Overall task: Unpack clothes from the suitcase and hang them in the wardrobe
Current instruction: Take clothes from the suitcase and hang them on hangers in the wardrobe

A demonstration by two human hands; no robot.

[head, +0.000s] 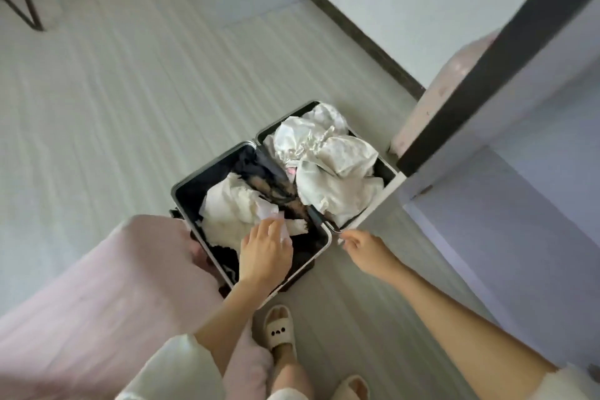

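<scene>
Wardrobe (506,52) beside suitcase (319,230), perhaps touching

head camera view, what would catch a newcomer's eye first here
The open suitcase on the floor at centre, both halves heaped with crumpled white clothes over dark ones. The left hand reaches into the near half onto a white garment, while the right hand pinches at the case's near edge.

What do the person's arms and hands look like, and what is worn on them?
Both forearms are bare from the elbow down. The left hand and the right hand wear no gloves, and I see no watch, ring or bracelet. Near each elbow a loose cream-white sleeve begins; the right one shows only at the picture's lower right corner.
</scene>
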